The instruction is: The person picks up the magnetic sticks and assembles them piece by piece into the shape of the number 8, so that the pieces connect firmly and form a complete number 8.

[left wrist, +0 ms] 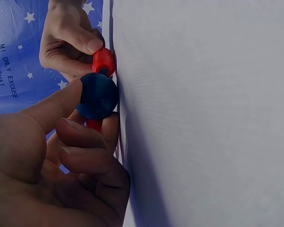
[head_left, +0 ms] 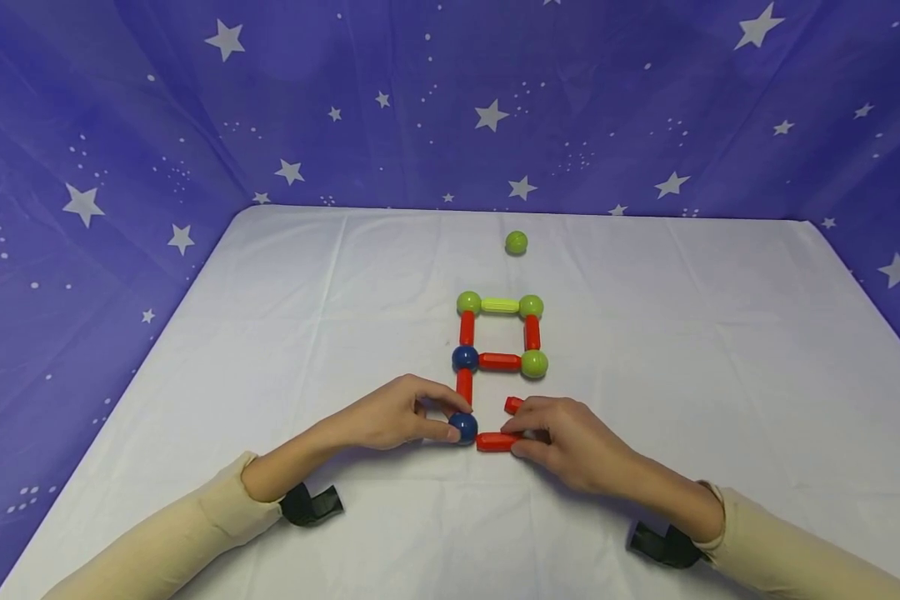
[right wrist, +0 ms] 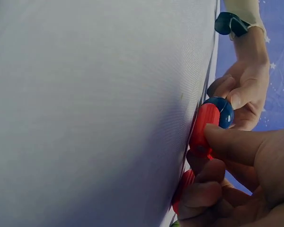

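My left hand [head_left: 397, 412] pinches a dark blue ball [head_left: 463, 427] between thumb and fingers at the near left corner of a flat frame of rods and balls. From this ball a red rod [head_left: 464, 387] runs back to a second blue ball [head_left: 465, 358]. My right hand [head_left: 573, 442] pinches another red rod [head_left: 495, 442], its left end right at the near blue ball. The left wrist view shows that rod's end [left wrist: 103, 64] against the ball [left wrist: 98, 97]. One more red rod [head_left: 513, 405] is partly hidden behind the right hand's fingers.
Beyond the hands, red rods, a yellow-green rod [head_left: 500, 306] and green balls [head_left: 534, 363] close a square with the second blue ball. A loose green ball [head_left: 516, 242] lies farther back on the white tablecloth [head_left: 330, 317]. A purple starry cloth [head_left: 420, 100] hangs behind.
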### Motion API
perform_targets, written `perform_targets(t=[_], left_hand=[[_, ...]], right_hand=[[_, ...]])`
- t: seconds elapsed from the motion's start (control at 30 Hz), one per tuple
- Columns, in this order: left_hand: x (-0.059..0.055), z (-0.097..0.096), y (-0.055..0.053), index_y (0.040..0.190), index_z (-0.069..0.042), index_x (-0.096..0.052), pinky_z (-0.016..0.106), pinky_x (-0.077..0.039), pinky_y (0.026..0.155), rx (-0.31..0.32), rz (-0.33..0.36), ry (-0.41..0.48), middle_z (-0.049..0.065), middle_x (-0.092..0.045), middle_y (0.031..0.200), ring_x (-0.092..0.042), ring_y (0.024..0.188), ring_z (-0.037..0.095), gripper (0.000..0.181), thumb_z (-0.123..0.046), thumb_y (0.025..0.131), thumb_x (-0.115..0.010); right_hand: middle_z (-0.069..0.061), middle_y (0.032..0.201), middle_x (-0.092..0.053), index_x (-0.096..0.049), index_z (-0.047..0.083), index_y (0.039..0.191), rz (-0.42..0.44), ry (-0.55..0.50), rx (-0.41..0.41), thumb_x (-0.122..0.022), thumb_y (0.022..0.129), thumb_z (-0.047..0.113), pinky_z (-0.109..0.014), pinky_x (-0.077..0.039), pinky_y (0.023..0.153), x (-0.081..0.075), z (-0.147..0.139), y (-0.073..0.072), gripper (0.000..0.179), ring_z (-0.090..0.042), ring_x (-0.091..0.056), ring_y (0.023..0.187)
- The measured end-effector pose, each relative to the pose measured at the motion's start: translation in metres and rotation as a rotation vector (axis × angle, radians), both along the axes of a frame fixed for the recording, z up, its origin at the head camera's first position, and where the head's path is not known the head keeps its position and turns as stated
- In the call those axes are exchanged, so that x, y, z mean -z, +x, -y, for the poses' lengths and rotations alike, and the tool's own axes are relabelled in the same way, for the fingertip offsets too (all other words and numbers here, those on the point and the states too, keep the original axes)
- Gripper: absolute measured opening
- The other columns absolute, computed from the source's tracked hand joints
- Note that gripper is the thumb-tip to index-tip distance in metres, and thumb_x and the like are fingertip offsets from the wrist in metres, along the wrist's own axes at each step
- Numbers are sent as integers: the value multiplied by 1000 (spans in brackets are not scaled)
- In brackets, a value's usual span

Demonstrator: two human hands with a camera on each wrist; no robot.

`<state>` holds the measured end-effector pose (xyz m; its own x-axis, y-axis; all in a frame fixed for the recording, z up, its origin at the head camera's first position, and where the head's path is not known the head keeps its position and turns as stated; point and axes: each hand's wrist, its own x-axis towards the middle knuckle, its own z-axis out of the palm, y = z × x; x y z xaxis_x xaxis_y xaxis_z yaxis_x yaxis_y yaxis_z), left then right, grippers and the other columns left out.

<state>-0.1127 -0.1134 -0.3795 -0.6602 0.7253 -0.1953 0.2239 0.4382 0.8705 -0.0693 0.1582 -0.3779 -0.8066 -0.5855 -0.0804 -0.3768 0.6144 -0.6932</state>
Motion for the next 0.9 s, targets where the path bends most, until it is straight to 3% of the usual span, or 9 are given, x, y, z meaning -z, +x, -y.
perform_targets(t=[0.2,0.57,0.9], left_hand=[[0,0,1,119,-14,-71,23,-36,56,0,-7,0,-8,-66,95,-45,52,11,31,-22,89,-75],[-1,0,1,119,-14,-71,24,-37,58,-4,-8,-5,-8,-67,99,-46,54,11,31,-21,89,-76],[-2,1,1,119,-15,-71,23,-35,55,0,0,-5,-8,-65,94,-45,51,11,31,-21,89,-75]], right_hand=[[12,95,-65,-77,14,106,14,-21,19,-74,88,9,-26,-50,70,-1,-1,-1,19,-8,-56,80],[11,95,-65,-76,11,109,-40,-39,54,-74,88,9,-27,-51,72,-3,0,-1,21,-8,-56,80],[12,92,-65,-76,13,107,-15,-77,68,-75,87,9,-25,-50,66,-2,-2,-1,21,-10,-56,74]])
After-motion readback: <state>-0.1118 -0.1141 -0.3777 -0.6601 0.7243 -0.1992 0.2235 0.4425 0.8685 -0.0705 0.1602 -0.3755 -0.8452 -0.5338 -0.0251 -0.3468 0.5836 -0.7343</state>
